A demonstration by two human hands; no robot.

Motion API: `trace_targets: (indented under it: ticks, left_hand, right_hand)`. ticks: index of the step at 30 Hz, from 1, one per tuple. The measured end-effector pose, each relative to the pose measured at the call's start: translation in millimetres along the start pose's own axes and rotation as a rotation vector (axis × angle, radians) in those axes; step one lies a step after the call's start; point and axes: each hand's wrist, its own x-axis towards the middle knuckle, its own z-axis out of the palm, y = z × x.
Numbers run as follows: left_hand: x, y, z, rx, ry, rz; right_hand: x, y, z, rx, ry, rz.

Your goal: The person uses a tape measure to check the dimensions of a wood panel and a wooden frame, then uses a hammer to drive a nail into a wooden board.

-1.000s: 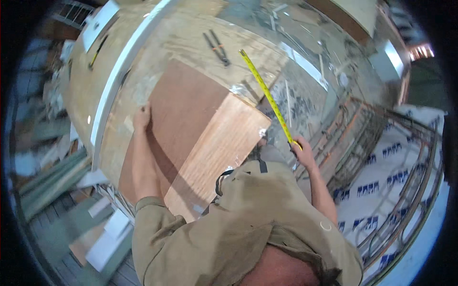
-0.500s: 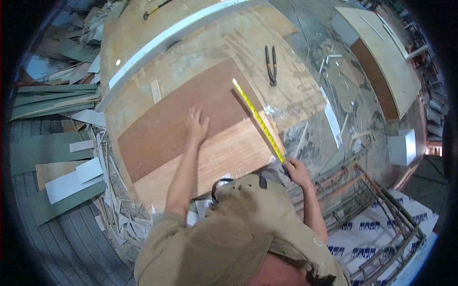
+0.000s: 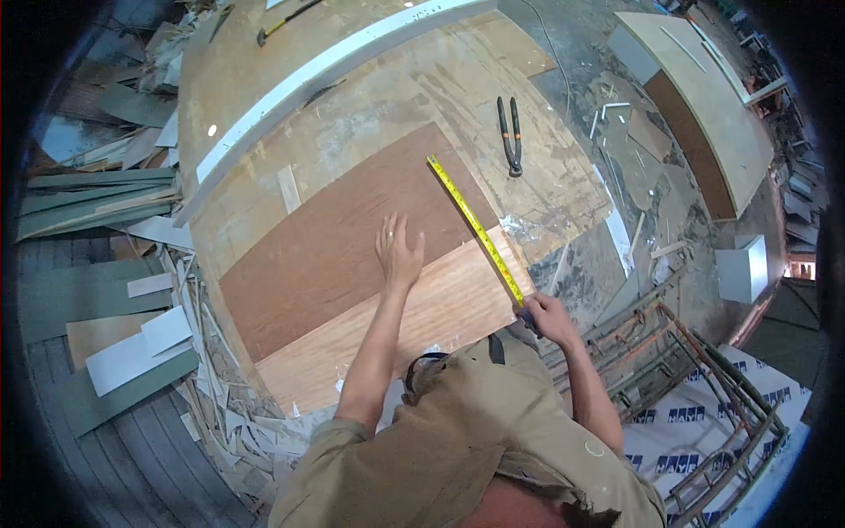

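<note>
Brown veneer sheet (image 3: 343, 238) lies flat on worn plywood workbench (image 3: 396, 97), its near edge meeting a lighter wood-grain sheet (image 3: 422, 321) that runs to the bench's near edge. Left hand (image 3: 398, 253) presses palm down on the seam between the two sheets, fingers spread, ring on one finger. Right hand (image 3: 547, 317) at the near right corner of the light sheet, closed around the case of a yellow tape measure (image 3: 475, 231); case itself mostly hidden in the grip. Tape blade is pulled out straight along the right edge of both sheets, tip reaching the far right corner of the brown sheet. Black pincers (image 3: 510, 135) lie on the bench beyond the tape tip, well apart from both hands. Long white strip (image 3: 326, 79) crosses the bench farther back; hammer (image 3: 283, 22) near the far edge. Offcuts and scrap strips (image 3: 176, 352) pile on the floor at left. Rusty metal frame (image 3: 669, 370) stands at right, just beside the right forearm.
</note>
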Motion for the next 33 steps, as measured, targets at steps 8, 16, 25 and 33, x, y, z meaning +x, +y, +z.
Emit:
trace_targets:
  ticks: [8, 16, 25, 33]
  left_hand:
    - [121, 12, 36, -0.079, 0.083, 0.045]
    - [194, 11, 64, -0.203, 0.130, -0.105]
    - [207, 14, 75, -0.255, 0.170, 0.001]
    - [216, 7, 81, -0.285, 0.131, -0.100]
  right_hand:
    - [25, -41, 24, -0.002, 0.114, 0.038]
    - [36, -65, 7, 0.170, -0.121, 0.312]
    - [43, -36, 9, 0.066, 0.033, 0.058]
    - [44, -48, -2, 0.171, -0.026, 0.076]
